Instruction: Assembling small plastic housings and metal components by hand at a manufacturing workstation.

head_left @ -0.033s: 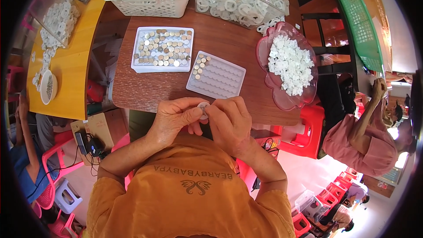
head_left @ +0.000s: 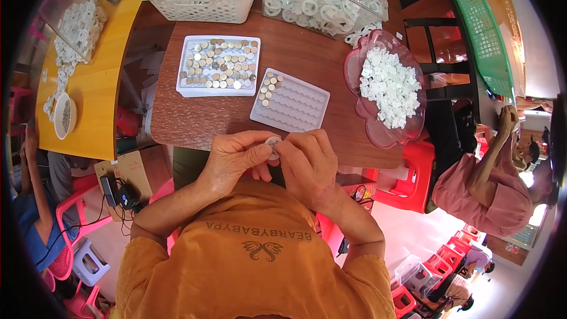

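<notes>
My left hand [head_left: 235,156] pinches a small whitish round plastic piece [head_left: 273,147] between thumb and fingers, just off the front edge of the table. My right hand [head_left: 310,162] is closed at the piece's right side, its fingertips pressed against it and partly hidden. Beyond my hands lies a pale ridged tray [head_left: 298,106] with several round coin-like metal cells [head_left: 270,87] along its left end. Left of that tray, a white tray [head_left: 184,85] carries many more such cells. A pink scalloped bowl [head_left: 381,133] on the right holds a heap of small white square pieces [head_left: 390,85].
A white perforated basket [head_left: 201,13] and a clear bin [head_left: 331,23], both full of whitish round pieces, stand at the table's far side. A yellow table [head_left: 97,106] at left bears a white bowl [head_left: 65,117]. A red stool [head_left: 413,183] and seated people are nearby.
</notes>
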